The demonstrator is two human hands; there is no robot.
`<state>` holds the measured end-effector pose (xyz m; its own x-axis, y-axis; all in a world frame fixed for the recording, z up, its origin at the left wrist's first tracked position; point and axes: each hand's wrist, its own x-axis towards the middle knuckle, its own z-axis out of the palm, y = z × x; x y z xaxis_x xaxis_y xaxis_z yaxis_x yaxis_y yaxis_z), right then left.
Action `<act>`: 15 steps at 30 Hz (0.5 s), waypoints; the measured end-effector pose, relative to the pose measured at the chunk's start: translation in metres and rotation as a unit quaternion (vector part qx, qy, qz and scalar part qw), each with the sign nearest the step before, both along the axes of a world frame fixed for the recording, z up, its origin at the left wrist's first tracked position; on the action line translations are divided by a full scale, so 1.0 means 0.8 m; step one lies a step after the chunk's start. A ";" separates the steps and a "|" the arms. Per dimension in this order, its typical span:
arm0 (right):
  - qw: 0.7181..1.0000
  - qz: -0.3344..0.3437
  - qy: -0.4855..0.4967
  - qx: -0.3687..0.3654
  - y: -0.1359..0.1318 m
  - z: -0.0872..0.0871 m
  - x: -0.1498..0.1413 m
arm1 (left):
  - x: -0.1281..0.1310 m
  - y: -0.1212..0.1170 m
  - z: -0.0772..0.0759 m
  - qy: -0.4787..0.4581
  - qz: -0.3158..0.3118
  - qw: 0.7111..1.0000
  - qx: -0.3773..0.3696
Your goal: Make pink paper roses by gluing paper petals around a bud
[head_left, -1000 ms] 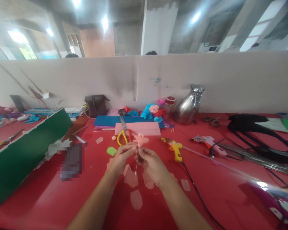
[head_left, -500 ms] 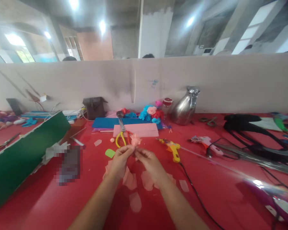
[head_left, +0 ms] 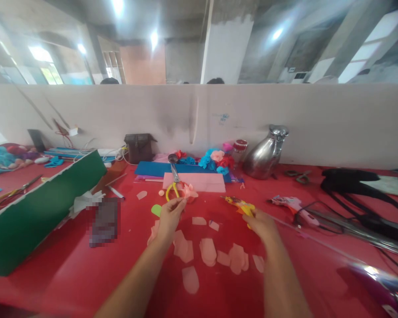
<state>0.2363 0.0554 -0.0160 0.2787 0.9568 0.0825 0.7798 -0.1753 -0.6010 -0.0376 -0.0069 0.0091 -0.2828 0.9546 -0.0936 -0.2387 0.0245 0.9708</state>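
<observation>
Between its thumb and fingers, my left hand point(head_left: 172, 215) pinches a small pink paper flower point(head_left: 189, 191), petals upward. My right hand point(head_left: 262, 223) is closed round the handle of a yellow hot glue gun point(head_left: 241, 206), whose nozzle points left; the gun lies low over the table. Just behind the flower are scissors point(head_left: 170, 192) with yellow and red handles, resting on a pink paper strip point(head_left: 212, 182). Loose pink paper petals point(head_left: 207, 252) lie in several small piles nearer me, and a green petal-shaped piece point(head_left: 156, 210) sits left of my left hand.
A green board point(head_left: 53, 207) stands on edge at left. Along the back are a dark pouch point(head_left: 139, 148), paper flowers point(head_left: 215, 160), a red-lidded jar point(head_left: 239, 150) and a metal jug point(head_left: 267, 152). A pink glue gun point(head_left: 295, 207), cords and a black strapped item point(head_left: 351, 176) lie right.
My right hand has left the flower and moved right onto the yellow glue gun. The flower stays in my left hand. The view has shifted a little left.
</observation>
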 end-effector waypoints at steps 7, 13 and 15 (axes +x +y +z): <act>0.910 0.007 0.412 0.046 -0.019 0.045 -0.044 | -0.002 0.006 -0.012 -0.028 -0.030 0.999 -0.014; 0.715 0.108 0.690 -0.033 -0.045 0.078 -0.088 | -0.003 0.005 -0.010 -0.030 -0.026 0.998 -0.043; 0.708 0.140 0.692 -0.022 -0.050 0.078 -0.100 | -0.002 0.003 -0.007 -0.030 -0.024 0.998 -0.058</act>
